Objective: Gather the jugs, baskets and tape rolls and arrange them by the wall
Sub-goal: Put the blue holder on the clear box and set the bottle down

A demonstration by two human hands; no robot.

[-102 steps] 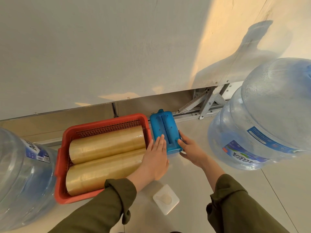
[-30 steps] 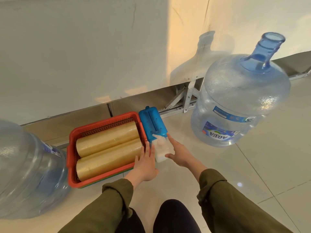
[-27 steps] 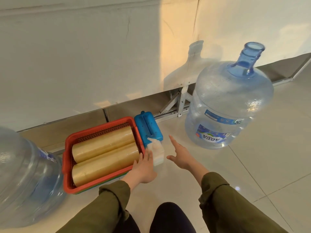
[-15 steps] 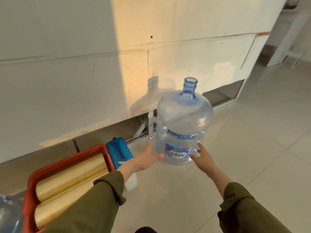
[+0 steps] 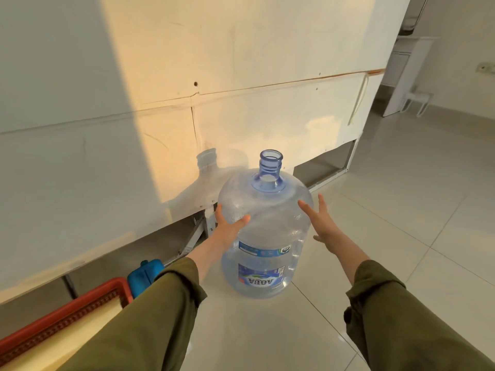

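Down in the near left corner sits the red basket (image 5: 61, 313), a tape roll (image 5: 88, 321) lying inside it, and a blue plastic piece (image 5: 144, 273) just beside its right rim, all close to the wall (image 5: 160, 129). Moving right, the left hand (image 5: 227, 227) is spread wide against the left shoulder of the jug (image 5: 267, 236), thumb laid across the near face, the other fingers mostly hidden behind the plastic. The jug stands upright on the floor (image 5: 401, 223) near the wall, neck uncapped. On its right side, the right hand (image 5: 322, 223) is flat with fingers straight and splayed, thumb at the jug's shoulder, gripping nothing.
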